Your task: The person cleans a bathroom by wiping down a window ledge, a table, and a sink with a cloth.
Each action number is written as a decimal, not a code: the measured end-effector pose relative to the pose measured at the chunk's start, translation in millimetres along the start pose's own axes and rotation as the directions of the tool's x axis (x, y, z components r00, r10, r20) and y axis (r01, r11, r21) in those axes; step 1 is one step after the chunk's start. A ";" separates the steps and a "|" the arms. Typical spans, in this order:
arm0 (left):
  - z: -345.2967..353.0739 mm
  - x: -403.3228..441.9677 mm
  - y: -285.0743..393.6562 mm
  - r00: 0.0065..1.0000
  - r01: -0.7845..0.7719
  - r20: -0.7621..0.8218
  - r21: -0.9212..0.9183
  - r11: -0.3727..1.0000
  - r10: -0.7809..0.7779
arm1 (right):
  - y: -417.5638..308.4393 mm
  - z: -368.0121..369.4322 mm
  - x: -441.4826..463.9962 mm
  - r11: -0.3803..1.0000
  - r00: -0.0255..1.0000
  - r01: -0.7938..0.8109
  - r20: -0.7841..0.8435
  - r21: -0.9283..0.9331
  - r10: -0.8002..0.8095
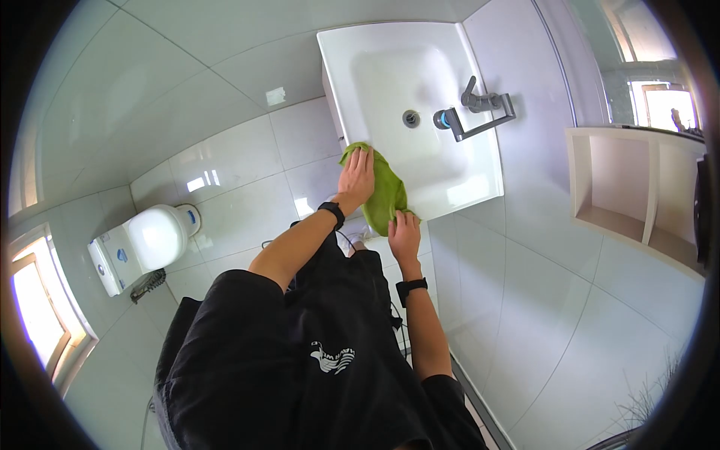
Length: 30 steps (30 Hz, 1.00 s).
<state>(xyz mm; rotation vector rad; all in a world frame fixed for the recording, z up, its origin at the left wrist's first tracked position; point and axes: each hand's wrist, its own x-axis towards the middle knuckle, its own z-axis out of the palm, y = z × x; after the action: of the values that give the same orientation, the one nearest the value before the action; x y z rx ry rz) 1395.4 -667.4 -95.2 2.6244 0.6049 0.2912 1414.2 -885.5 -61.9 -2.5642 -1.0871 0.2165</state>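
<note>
A green cloth (384, 189) lies over the front edge of a white sink (409, 154), near its corner. My left hand (358, 178) rests on the upper left part of the cloth, its fingers stretched out and pressing on it. Lower right, my right hand (404, 234) holds the cloth's edge by the sink's rim, with its fingertips on the fabric. Both wrists wear black bands. A grey faucet (482, 112) stands at the far side of the sink, and the drain (411, 118) is uncovered in the basin.
On the left, a white toilet (157, 236) stands on the tiled floor beside a window (46, 307). An open shelf unit (611, 176) is mounted on the right wall, next to a mirror (649, 67). Grey tiled walls surround the sink.
</note>
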 end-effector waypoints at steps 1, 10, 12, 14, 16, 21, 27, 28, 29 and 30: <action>4.0 -0.7 -1.2 1.000 0.015 -0.018 -0.014 1.000 -0.015 | -1.4 -0.6 2.9 0.999 0.998 0.029 0.050 0.034 -0.030; 3.6 57.0 -52.5 0.995 -0.086 -0.047 -0.073 0.994 0.083 | -26.0 11.3 68.8 0.995 0.976 0.072 0.202 0.067 -0.084; -4.0 80.5 -73.1 0.994 -0.107 -0.030 -0.090 0.990 0.105 | -39.2 6.8 92.9 0.997 0.975 0.068 0.207 0.039 -0.075; -15.9 106.0 -94.6 0.990 -0.138 -0.041 -0.114 0.984 0.134 | -50.9 9.3 117.8 0.995 0.983 0.096 0.158 0.014 -0.097; -22.5 132.1 -114.6 0.987 -0.159 -0.056 -0.122 0.980 0.153 | -59.0 20.4 139.5 0.989 0.987 0.149 0.058 -0.011 -0.148; -23.2 196.1 -169.1 0.964 -0.244 -0.117 -0.050 0.968 0.237 | -78.3 67.3 191.8 0.998 0.994 0.056 0.095 -0.025 -0.053; -30.3 245.2 -210.8 0.941 -0.312 -0.137 0.004 0.950 0.309 | -88.0 87.9 250.2 0.999 0.999 0.019 0.044 -0.040 -0.017; -30.9 249.5 -213.8 0.937 -0.323 -0.138 0.010 0.946 0.321 | -87.3 89.7 254.8 0.998 0.999 0.032 0.032 -0.047 -0.031; -31.8 252.4 -216.7 0.933 -0.333 -0.138 0.015 0.943 0.332 | -88.2 89.6 257.0 0.999 0.999 0.028 0.026 -0.040 -0.027; -31.4 254.4 -219.5 0.929 -0.343 -0.138 0.020 0.939 0.342 | -89.3 89.0 258.8 0.999 1.000 0.023 0.020 -0.032 -0.023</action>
<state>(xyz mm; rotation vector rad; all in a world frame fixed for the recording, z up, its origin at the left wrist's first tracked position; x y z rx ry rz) 1530.0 -361.2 -139.9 2.7121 0.1809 0.5855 1510.3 -619.0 -112.7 -2.5821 -1.1355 0.2203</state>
